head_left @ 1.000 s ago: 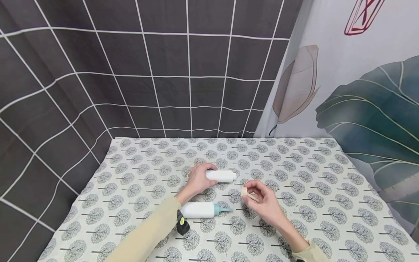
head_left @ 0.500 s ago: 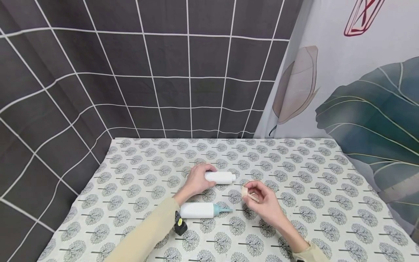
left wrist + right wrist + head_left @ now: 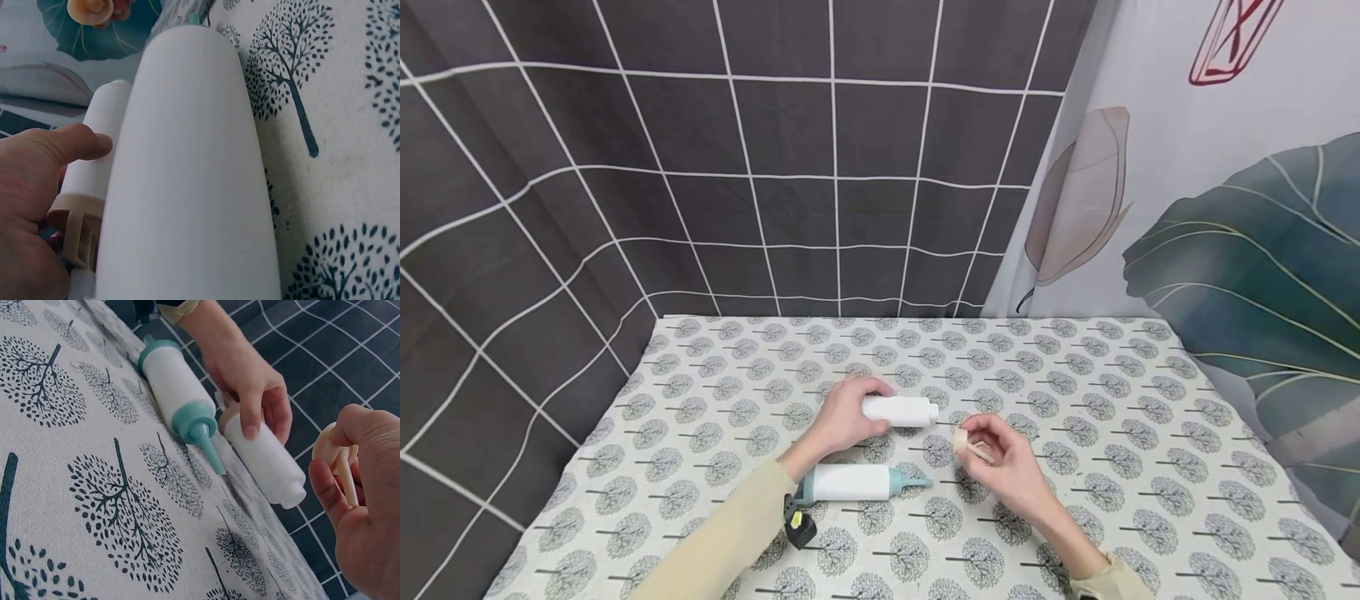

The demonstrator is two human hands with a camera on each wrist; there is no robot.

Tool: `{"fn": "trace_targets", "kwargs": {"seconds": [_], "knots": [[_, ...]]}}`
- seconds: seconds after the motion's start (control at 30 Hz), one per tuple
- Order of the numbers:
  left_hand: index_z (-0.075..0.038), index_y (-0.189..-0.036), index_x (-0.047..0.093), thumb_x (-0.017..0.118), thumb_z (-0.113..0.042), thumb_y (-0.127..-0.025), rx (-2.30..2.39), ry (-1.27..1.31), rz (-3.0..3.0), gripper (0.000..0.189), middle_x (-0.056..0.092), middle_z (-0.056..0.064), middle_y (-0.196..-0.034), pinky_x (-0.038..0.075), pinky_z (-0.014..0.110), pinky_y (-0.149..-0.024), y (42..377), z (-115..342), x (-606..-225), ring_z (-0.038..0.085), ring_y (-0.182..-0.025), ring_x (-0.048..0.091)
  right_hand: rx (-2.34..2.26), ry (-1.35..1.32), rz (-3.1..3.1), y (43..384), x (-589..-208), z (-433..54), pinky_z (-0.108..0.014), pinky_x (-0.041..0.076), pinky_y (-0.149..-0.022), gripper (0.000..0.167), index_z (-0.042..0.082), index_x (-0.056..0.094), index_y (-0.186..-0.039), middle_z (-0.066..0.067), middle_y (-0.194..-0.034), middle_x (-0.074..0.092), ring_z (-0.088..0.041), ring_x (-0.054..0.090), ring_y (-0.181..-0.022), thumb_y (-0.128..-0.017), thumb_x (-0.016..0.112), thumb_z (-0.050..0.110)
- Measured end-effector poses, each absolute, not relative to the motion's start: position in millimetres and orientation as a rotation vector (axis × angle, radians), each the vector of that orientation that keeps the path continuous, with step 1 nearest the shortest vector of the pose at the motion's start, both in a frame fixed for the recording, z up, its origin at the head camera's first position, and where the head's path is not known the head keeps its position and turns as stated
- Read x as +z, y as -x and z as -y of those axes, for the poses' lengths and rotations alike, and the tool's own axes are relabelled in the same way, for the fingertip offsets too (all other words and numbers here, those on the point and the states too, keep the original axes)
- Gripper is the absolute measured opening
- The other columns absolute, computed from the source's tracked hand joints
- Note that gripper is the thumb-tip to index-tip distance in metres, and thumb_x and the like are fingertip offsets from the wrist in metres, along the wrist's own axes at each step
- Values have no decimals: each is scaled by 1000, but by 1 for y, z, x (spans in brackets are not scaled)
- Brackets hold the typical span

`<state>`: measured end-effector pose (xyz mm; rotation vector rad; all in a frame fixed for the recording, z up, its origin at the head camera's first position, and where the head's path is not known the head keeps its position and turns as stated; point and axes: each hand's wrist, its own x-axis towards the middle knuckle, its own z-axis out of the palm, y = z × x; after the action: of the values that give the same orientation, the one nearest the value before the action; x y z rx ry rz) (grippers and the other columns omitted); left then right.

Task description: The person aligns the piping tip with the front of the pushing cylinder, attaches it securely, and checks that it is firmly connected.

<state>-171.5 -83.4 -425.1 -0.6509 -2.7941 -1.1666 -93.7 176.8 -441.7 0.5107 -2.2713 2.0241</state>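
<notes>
My left hand [image 3: 842, 417] grips a white syringe-like tube [image 3: 901, 411] near its rear, its bare narrow neck pointing right. A beige collar [image 3: 76, 219] circles the tube's rear in the left wrist view. My right hand [image 3: 1009, 468] pinches a beige nozzle cap [image 3: 344, 464] with a thin spout, a short way right of the tube's neck; the two are apart. On the cloth nearer me, below the left hand, lies a second white syringe-like tube [image 3: 853, 482] with teal ends and a teal nozzle [image 3: 917, 482] pointing right.
A tree-patterned cloth [image 3: 1075, 533] covers the table. A dark curtain with a white grid [image 3: 790, 133] hangs behind and at the left. A pale curtain with large leaves [image 3: 1262, 275] hangs at the right. The left sleeve [image 3: 722, 533] passes close to the lying tube's rear end.
My left hand has drawn the tube slightly left and toward me. The lying tube's teal rear end now shows beside the wrist. The right hand has hardly moved and still pinches the nozzle cap.
</notes>
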Motion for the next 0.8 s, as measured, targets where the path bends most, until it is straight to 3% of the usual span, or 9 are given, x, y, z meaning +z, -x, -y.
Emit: {"fn": "trace_targets", "kwargs": {"seconds": [0.27, 0.57, 0.8], "knots": [[-15, -113, 72, 87, -10, -69, -1220, 651, 2793, 46, 70, -3, -108, 44, 42, -84, 157, 85, -412, 18, -93, 54, 2030, -515, 2268, 94, -441, -176, -22, 54, -81, 34, -11, 55, -110, -21, -97, 59, -20, 62, -86, -78, 65, -18], [-12, -111, 72, 87, -9, -68, -1265, 720, 2756, 46, 70, 0, -113, 43, 45, -87, 145, 87, -401, 19, -97, 56, 2032, -547, 2255, 95, -442, -177, -25, 55, -81, 32, -12, 55, -110, -22, -96, 59, -28, 61, -85, -80, 65, -16], [-12, -111, 72, 86, -9, -69, -1263, 750, 2770, 44, 69, 1, -109, 44, 45, -85, 135, 89, -393, 19, -94, 55, 2035, -578, 2234, 95, -442, -176, -26, 54, -84, 32, -12, 54, -110, -23, -98, 59, -22, 63, -86, -80, 64, -19]]}}
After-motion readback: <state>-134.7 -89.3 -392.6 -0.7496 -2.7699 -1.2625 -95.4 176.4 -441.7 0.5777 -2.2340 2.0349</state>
